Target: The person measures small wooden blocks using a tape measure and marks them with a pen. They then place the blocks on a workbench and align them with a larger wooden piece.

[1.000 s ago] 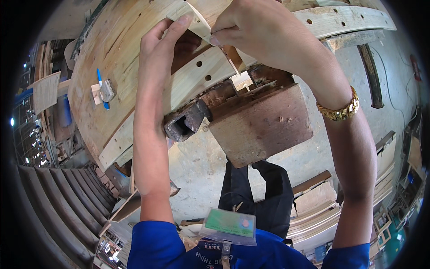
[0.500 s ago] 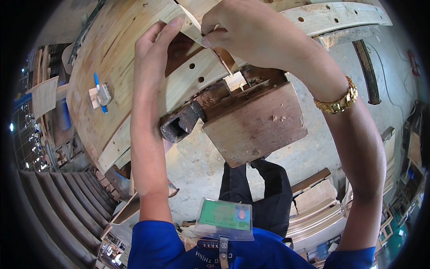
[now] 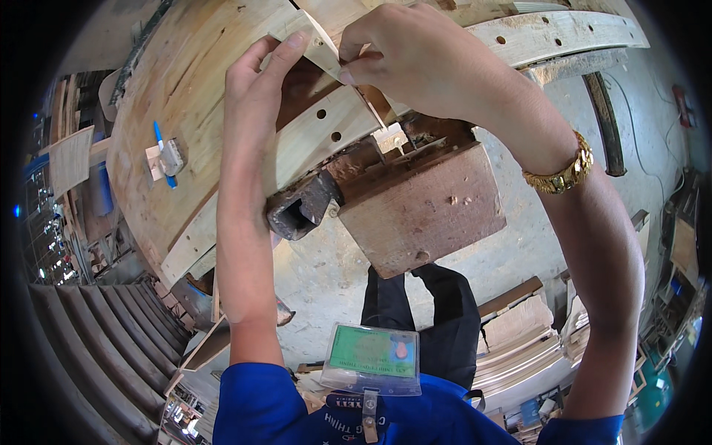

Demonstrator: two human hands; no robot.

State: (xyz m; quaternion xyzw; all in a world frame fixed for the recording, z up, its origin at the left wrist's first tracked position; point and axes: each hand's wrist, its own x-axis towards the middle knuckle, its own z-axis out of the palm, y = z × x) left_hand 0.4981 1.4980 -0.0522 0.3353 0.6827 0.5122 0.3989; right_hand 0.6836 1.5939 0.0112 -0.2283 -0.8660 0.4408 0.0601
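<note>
My left hand (image 3: 259, 89) lies flat, fingers together and extended, against a thin pale wooden strip (image 3: 315, 41) on a large curved wooden panel (image 3: 193, 89). My right hand (image 3: 415, 55), with a gold bracelet on the wrist, pinches the same strip at its lower end with thumb and fingers. Below the hands a pale curved board with drilled holes (image 3: 334, 137) crosses the frame. Under it sit a rusty square metal tube (image 3: 300, 211) and a reddish-brown wooden block (image 3: 423, 211).
A blue pen and small paper pieces (image 3: 165, 156) lie on the panel at left. Another drilled curved board (image 3: 556, 33) runs at upper right. Stacked planks (image 3: 519, 334) lie at lower right, dark curved slats (image 3: 96, 341) at lower left. A badge (image 3: 373, 358) hangs on my chest.
Both hands have stayed on the strip; my left fingers have slid slightly up along it and the view has shifted a little. The right pinch stays closed.
</note>
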